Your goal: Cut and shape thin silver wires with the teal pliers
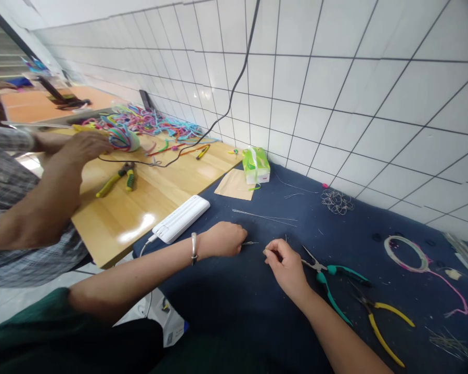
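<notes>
My left hand (225, 239), with a silver bangle at its wrist, is closed. A thin metal wire piece (251, 243) sticks out from its fingers toward the right. Just across a small gap, my right hand (284, 261) is pinched, thumb against fingertips; what it holds, if anything, is too small to make out. Beyond both hands, a few straight wires (263, 215) lie on the dark blue cloth (234, 291). Close to my right hand are long-nose pliers with green handles (331, 275), opened out, and yellow-handled pliers (374, 311).
A white power bank (182, 218), a tissue pack (256, 165) and a beige paper (235, 185) sit beyond my left arm. Bent wire loops (337, 201) and a wire coil (405, 253) lie right. A co-worker's hand (88, 145) is beside yarn on the wooden table (164, 182).
</notes>
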Available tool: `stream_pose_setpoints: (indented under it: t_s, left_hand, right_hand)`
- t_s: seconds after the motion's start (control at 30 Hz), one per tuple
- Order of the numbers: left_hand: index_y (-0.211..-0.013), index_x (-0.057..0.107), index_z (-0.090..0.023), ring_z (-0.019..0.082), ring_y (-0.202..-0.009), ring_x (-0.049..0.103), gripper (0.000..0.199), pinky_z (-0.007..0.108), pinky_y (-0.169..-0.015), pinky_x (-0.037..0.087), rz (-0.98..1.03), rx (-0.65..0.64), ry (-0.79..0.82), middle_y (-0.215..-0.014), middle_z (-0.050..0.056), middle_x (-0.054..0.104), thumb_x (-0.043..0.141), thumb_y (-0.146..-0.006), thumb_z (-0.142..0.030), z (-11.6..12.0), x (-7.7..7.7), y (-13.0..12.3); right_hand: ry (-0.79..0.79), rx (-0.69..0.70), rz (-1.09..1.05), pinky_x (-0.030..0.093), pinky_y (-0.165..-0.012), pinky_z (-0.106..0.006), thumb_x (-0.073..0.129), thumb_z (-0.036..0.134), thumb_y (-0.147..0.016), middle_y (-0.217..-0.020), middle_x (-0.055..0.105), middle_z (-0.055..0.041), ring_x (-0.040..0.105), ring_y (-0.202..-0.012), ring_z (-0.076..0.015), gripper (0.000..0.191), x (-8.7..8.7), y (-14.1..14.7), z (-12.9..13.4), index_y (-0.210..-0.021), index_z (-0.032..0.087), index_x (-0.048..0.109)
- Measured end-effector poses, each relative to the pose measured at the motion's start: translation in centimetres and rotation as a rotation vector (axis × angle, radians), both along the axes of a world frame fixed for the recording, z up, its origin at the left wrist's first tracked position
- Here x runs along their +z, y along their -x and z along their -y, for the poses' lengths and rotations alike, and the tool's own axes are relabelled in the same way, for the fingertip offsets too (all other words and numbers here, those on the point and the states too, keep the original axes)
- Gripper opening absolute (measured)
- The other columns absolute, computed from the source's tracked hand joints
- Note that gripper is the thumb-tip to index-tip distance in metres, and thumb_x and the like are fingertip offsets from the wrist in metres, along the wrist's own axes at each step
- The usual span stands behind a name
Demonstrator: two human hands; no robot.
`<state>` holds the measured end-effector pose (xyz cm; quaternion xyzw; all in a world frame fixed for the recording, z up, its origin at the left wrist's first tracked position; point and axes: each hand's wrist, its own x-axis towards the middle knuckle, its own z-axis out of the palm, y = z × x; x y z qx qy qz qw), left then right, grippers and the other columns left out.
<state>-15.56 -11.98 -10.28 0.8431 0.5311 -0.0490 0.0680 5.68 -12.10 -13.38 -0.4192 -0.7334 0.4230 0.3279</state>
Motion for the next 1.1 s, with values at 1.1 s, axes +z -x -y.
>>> stream_pose_setpoints:
  t_s: [1.1]
  left_hand:
    - [-0.072, 0.056, -0.014, 0.014, -0.078, 0.057, 0.020, 0.029, -0.075, 0.045, 1.101, 0.388, 0.037, -0.086, 0.004, 0.063, 0.052, -0.082, -0.030, 2.6, -2.2, 2.6]
  right_hand:
    - [0.052, 0.015, 0.000, 0.044, -0.061, -0.024, 0.045, 0.024, -0.083, -0.070, 0.057, 0.0023, 0.058, -0.062, -0.0126, 0.009, 0.2, 0.1, 0.0, -0.080, 0.022, 0.053]
